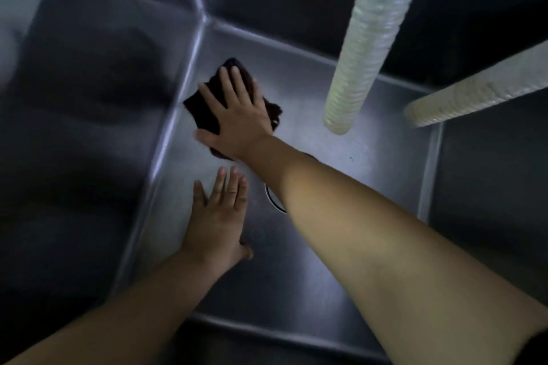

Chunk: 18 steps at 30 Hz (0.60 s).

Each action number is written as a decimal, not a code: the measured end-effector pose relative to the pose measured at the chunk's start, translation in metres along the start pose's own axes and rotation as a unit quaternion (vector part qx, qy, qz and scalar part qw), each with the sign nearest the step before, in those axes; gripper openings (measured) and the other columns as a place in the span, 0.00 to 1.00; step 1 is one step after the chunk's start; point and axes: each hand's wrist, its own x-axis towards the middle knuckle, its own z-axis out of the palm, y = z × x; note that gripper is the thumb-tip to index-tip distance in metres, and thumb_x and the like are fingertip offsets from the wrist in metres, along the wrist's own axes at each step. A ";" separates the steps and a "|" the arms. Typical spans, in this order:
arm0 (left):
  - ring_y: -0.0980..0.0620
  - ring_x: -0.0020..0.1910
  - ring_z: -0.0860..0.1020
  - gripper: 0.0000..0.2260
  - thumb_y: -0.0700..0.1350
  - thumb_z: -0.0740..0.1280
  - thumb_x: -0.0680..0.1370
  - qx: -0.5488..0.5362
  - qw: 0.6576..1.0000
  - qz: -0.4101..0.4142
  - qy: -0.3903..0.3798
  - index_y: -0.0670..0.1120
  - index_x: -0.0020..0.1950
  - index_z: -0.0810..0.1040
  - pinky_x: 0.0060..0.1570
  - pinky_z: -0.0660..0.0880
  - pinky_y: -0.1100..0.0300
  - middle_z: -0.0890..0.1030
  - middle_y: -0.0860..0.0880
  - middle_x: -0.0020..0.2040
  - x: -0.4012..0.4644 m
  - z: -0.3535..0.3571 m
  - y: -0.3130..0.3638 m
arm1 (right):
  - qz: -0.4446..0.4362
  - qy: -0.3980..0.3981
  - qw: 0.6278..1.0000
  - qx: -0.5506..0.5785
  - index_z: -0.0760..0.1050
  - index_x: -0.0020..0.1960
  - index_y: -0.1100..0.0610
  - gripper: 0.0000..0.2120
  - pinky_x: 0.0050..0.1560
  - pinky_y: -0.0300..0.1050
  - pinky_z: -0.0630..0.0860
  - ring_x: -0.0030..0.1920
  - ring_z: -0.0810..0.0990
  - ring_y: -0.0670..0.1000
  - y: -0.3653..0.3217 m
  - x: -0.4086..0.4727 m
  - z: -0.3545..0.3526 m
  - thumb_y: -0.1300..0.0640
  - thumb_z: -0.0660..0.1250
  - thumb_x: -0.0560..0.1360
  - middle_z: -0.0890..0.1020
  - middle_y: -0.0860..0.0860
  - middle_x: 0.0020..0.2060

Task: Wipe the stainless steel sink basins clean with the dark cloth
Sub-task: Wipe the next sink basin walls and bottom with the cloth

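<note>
I look down into a deep stainless steel sink basin [341, 261]. My right hand [237, 109] lies flat with straight, spread fingers on the dark cloth [204, 109], pressing it onto the basin floor near the far left corner. My left hand [219, 216] rests flat on the floor closer to me, fingers straight, holding nothing. The round drain [274, 201] shows only as a curved rim, mostly hidden under my right forearm.
Two pale ribbed hoses hang into the basin: one [358, 53] from the top centre, another [474, 92] from the right. The left wall [89, 127] and far wall [296, 3] of the basin rise steeply around the floor.
</note>
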 end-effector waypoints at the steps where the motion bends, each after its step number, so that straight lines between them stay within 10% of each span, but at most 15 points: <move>1: 0.42 0.73 0.30 0.59 0.68 0.68 0.65 -0.001 1.000 0.000 0.001 0.43 0.68 0.24 0.69 0.37 0.37 0.25 0.43 0.70 0.000 0.000 0.000 | -0.014 0.002 1.000 -0.016 0.46 0.77 0.49 0.36 0.64 0.50 0.21 0.76 0.40 0.59 -0.001 0.004 -0.004 0.35 0.54 0.76 0.43 0.58 0.77; 11: 0.45 0.74 0.32 0.59 0.68 0.69 0.63 -0.011 1.000 -0.001 0.002 0.44 0.75 0.33 0.70 0.38 0.38 0.32 0.44 0.75 -0.002 -0.003 -0.001 | 0.145 0.112 0.983 0.031 0.60 0.75 0.55 0.34 0.74 0.59 0.50 0.74 0.54 0.61 0.143 -0.069 -0.009 0.40 0.61 0.74 0.60 0.60 0.74; 18: 0.45 0.75 0.34 0.60 0.67 0.71 0.62 -0.018 1.000 -0.010 0.003 0.44 0.76 0.35 0.70 0.38 0.38 0.33 0.45 0.76 -0.003 -0.003 0.001 | 0.338 0.058 0.939 -0.008 0.51 0.77 0.52 0.34 0.74 0.57 0.45 0.76 0.47 0.58 0.199 -0.166 0.001 0.38 0.54 0.76 0.53 0.58 0.76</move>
